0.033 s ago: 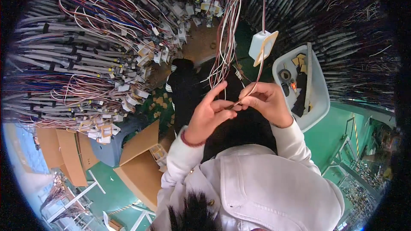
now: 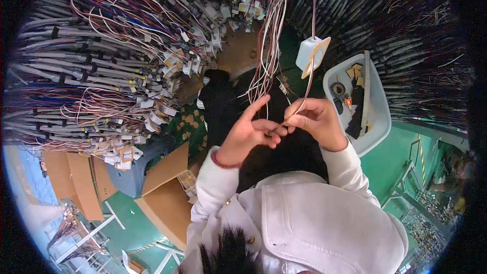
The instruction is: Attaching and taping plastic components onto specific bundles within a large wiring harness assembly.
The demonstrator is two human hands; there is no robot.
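Note:
A bundle of thin red, white and brown wires (image 2: 269,45) hangs down from above to my hands. My left hand (image 2: 246,137) pinches the wire ends with thumb and middle fingers, its index finger pointing up. My right hand (image 2: 319,122) is closed on a thin wire that runs up toward a white block with a tan tag (image 2: 312,55). The fingertips of both hands meet over my dark lap. White sleeves cover both forearms.
Dense rows of wire harnesses with white and tan tags (image 2: 111,76) fill the left and top. A white tray (image 2: 379,122) with tape rolls and small parts stands at my right. Open cardboard boxes (image 2: 167,193) and a grey stool lie on the green floor (image 2: 395,162).

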